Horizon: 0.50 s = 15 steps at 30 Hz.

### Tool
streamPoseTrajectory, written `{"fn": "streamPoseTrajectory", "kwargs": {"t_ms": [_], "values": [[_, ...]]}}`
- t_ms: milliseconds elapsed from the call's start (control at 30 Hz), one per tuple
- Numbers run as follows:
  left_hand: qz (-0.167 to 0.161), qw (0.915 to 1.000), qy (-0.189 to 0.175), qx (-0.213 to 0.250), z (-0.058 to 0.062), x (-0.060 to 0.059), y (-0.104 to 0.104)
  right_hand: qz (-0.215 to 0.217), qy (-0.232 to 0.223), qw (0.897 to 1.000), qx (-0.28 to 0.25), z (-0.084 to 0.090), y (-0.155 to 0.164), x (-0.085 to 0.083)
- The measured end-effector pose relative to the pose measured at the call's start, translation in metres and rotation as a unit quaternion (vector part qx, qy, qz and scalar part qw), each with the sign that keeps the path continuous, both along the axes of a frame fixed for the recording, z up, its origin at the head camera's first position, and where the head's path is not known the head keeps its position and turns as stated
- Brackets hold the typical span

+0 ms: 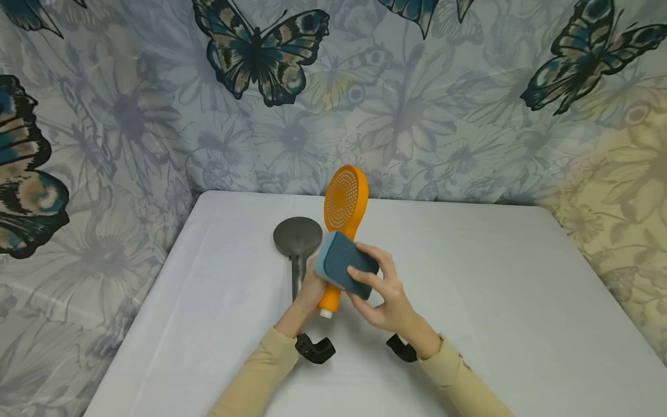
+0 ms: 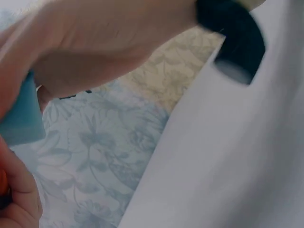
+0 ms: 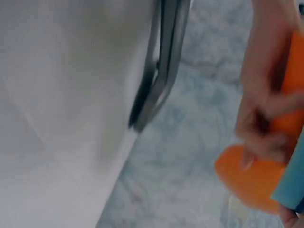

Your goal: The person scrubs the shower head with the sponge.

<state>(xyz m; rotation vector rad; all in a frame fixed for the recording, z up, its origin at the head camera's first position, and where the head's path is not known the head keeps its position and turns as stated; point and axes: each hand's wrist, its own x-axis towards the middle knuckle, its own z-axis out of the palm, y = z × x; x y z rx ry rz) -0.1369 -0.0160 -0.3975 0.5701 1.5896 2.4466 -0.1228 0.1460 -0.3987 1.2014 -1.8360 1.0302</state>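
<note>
Head view, left side: a floral backdrop (image 1: pixel 114 168) with butterfly prints, which also spans the top of the frame to the right edge.
White tabletop (image 1: pixel 479 278): fills much of the lower frame, its far edge crossing the middle.
My left sleeve (image 1: pixel 257 373): beige, entering from the bottom, left of centre.
Gray round-headed piece (image 1: pixel 297 234): lies on the tabletop left of centre, its handle running down towards my left wrist.
My left hand (image 1: pixel 311 288): centre of the frame, fingers curled round the orange handle; the right wrist view shows that grip at its right side.
Orange shower head (image 1: pixel 346 200): centre, held tilted, holed face up, white end low.
Blue sponge (image 1: pixel 348 265): centre, in front of the orange handle, paler layer to the left; I cannot tell whether they touch.
My right hand (image 1: pixel 388 301): right of centre, fingers parted only as far as the sponge's breadth, pinching it with the thumb below.
Black band (image 1: pixel 402 348): at my right wrist, lower right of centre.
My right sleeve (image 1: pixel 464 376): beige, lower right.
</note>
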Motion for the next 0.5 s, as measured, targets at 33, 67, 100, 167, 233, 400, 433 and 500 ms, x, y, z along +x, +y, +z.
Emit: {"fn": "streamPoseTrajectory", "kwargs": {"t_ms": [33,67,100,167,233,400,433,500], "values": [[0.003,0.9999,0.002,-0.016,-0.004,-0.001,0.002,-0.018,0.001,1.0,-0.007,0.002,0.002,-0.005],[-0.004,0.9998,0.004,-0.019,-0.008,-0.002,0.003,-0.035,0.004,0.999,-0.011,0.003,0.004,-0.009],[-0.016,0.9997,-0.007,-0.018,-0.011,-0.003,0.005,-0.05,0.008,0.999,-0.011,0.005,0.007,-0.012],[-0.026,0.9992,-0.023,-0.017,-0.014,-0.003,0.008,-0.073,0.02,0.997,-0.008,0.007,0.01,-0.017],[-0.026,0.9988,-0.035,-0.021,-0.015,-0.003,0.011,-0.089,0.03,0.996,-0.01,0.008,0.01,-0.019],[-0.034,0.9971,-0.063,-0.027,-0.015,-0.003,0.014,-0.12,0.008,0.992,-0.048,0.006,0.004,-0.015],[-0.035,0.9966,-0.069,-0.027,-0.015,-0.003,0.015,-0.118,-0.002,0.992,-0.054,0.005,0.002,-0.013],[-0.024,0.9956,-0.086,-0.029,-0.015,-0.002,0.014,-0.101,-0.022,0.993,-0.059,0.004,-0.002,-0.007]]}}
